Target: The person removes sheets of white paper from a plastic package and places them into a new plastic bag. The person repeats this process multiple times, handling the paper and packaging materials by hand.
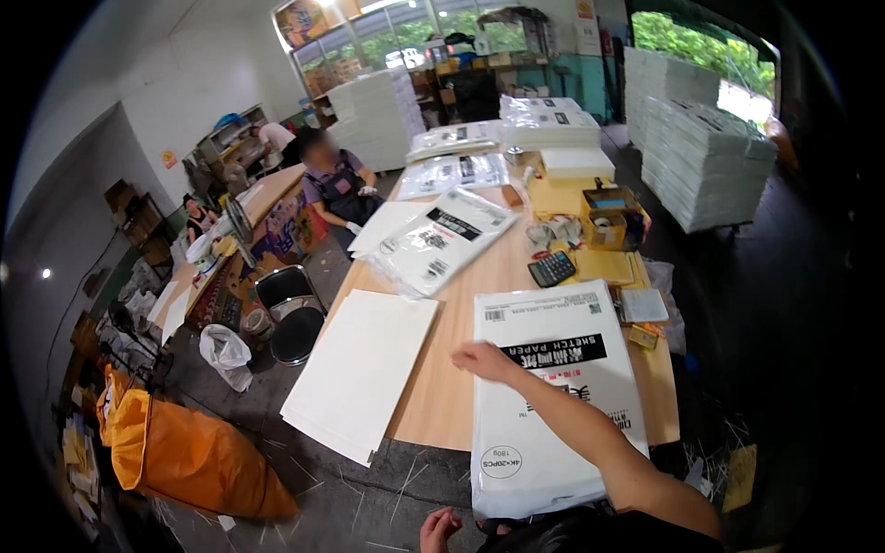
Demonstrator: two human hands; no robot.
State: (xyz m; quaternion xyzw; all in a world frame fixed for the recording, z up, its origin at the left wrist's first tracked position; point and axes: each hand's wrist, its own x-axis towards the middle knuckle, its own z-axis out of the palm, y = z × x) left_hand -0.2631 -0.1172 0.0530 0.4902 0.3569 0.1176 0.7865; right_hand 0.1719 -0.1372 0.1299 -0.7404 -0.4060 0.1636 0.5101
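A white plastic-wrapped pack of sketch paper [553, 433] with a black label band lies at the table's near end, its front edge close to my body. My right forearm crosses over this pack. My right hand [484, 361] is closed at the pack's left edge, fingers curled under; whether anything is in them is hidden. Low in the view, left of the pack's near corner, my left hand [441, 530] has its fingers curled, with nothing visible in them. To the left, a stack of loose white sheets [364, 369] overhangs the table's side.
Further up the wooden table [442, 387] lies another wrapped pack [447, 235], beside a seated co-worker [336, 180] in gloves. A calculator [551, 268] and a yellow box [608, 221] sit on the right. An orange sack [189, 452] and black chair [297, 336] stand left.
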